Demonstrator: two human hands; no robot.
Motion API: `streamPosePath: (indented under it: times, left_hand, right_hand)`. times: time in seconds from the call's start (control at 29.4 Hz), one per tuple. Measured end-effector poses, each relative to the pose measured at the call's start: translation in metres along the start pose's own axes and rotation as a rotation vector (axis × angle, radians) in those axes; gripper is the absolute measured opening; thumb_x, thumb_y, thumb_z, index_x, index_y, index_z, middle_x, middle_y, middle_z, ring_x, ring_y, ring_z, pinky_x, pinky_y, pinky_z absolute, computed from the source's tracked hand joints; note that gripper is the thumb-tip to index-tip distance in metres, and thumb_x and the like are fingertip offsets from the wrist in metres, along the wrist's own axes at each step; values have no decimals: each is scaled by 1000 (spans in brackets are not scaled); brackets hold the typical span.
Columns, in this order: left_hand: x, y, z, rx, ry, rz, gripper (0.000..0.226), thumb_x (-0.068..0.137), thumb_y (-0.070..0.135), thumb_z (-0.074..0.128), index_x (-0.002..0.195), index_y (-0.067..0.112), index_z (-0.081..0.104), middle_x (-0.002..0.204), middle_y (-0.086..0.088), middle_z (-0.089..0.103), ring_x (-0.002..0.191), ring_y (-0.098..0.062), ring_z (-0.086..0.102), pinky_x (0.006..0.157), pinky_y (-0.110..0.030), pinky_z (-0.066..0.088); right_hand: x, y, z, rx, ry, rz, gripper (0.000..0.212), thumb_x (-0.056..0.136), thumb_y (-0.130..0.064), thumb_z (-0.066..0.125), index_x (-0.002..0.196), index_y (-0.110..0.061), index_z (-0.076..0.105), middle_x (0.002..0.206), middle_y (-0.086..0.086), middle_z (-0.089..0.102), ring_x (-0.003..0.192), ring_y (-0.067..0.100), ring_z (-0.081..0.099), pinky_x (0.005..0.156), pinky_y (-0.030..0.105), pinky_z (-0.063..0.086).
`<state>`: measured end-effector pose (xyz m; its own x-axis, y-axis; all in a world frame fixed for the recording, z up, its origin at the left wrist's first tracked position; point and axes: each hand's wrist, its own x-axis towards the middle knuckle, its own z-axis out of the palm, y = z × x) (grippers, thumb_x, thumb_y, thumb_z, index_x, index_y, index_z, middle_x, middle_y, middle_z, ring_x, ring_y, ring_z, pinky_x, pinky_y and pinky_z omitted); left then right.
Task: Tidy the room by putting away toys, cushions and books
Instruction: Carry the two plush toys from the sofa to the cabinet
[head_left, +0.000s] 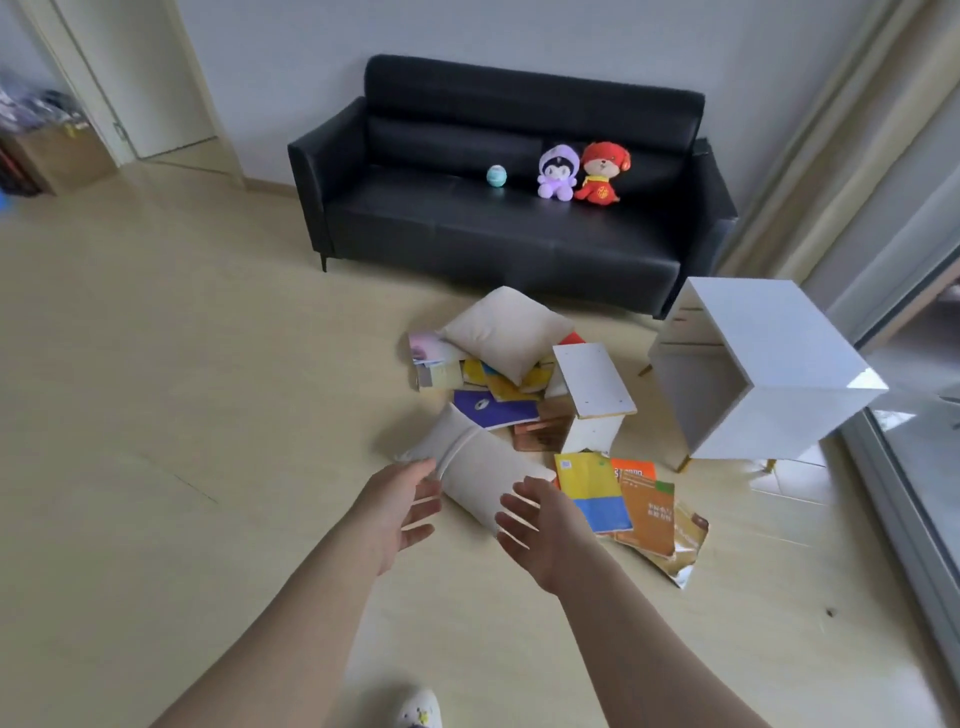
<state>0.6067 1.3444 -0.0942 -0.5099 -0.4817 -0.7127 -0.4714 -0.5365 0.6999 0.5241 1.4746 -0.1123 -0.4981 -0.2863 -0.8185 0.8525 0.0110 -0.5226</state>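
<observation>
Cushion (478, 467) on floor beside books (618, 499), left hand (402, 506), right hand (540, 525), both spread, holding nothing

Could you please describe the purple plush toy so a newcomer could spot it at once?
Find the black sofa against the back wall. Three toys sit on its seat; the purple plush toy is the middle one, between a small teal ball and a red plush dog. It alone wears a lilac hood.
</observation>
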Motion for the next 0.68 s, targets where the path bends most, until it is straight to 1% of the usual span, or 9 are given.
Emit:
streamPosePath:
  times: [0.07, 0.14, 0.2, 0.31, 0.37, 0.48, 0.54, 0.61, 0.68]
  left_hand:
    - [39, 45, -16, -18, 5, 24, 8, 95, 28, 51, 91, 22, 55, 85, 0, 62, 76, -14, 58, 69, -29, 44]
    - [80, 84, -32, -38, 12, -17, 7, 95, 26, 50, 91, 22, 55, 82, 0, 62, 74, -14, 58, 68, -29, 43]
    - [105, 109, -37, -35, 13, -61, 8, 95, 25, 51, 90, 20, 55, 83, -1, 62, 74, -15, 58, 67, -29, 43]
    - [161, 160, -43, -11, 7, -51, 9, 95, 26, 52, 90, 19, 56, 88, -2, 63, 76, -16, 58, 66, -30, 44]
    - [192, 193, -46, -15, 34, -39, 8, 94, 26, 52, 92, 19, 56, 90, -3, 63, 79, -17, 59, 67, -30, 44]
    - [254, 251, -46, 16, -5, -6, 12, 95, 28, 51, 102, 19, 56, 92, -3, 64, 85, -19, 60, 72, -31, 45]
    - [288, 290, -40, 55, -53, -35, 17, 95, 30, 51, 107, 19, 56, 95, -3, 64, 86, -18, 60, 75, -32, 45]
    - [317, 328, -40, 72, -68, -34, 20, 95, 31, 50, 109, 19, 57, 95, -2, 64, 86, -18, 60, 80, -33, 45]
    - [351, 368, -50, 59, -31, 2, 21, 95, 31, 51, 111, 19, 56, 95, -2, 64, 88, -18, 61, 84, -35, 45]
  right_hand:
    - [27, -26, 45, -7, -18, 9, 12, 92, -24, 54, 93, -13, 60, 94, 5, 64, 83, 22, 60, 63, 32, 47]
    - [55, -48, 86, 3, 7, 55, 13, 92, -23, 54, 95, -13, 60, 96, 6, 65, 83, 22, 61, 64, 31, 47]
    - [75, -66, 110, 17, 44, 61, 12, 92, -21, 53, 94, -11, 60, 95, 7, 65, 83, 22, 61, 70, 33, 47]
    - [114, -113, 156, 36, 25, 34, 14, 95, -19, 51, 88, -9, 58, 89, 8, 63, 79, 22, 58, 82, 35, 46]
    - [137, -138, 182, 47, 32, 3, 12, 94, -17, 52, 89, -8, 58, 87, 7, 62, 78, 21, 58, 84, 35, 46]
    - [192, -183, 232, 39, 2, -24, 10, 93, -16, 52, 91, -8, 58, 87, 7, 63, 76, 21, 58, 80, 35, 47]
    - [232, -213, 263, 43, 2, 0, 10, 93, -16, 52, 93, -8, 58, 88, 7, 63, 75, 21, 58, 76, 35, 46]
    - [263, -246, 299, 0, -19, 14, 11, 93, -18, 51, 94, -9, 57, 86, 7, 63, 70, 21, 57, 65, 33, 45]
    - [289, -276, 341, -39, -60, 3, 12, 93, -19, 51, 86, -11, 56, 83, 5, 61, 68, 21, 55, 58, 31, 43]
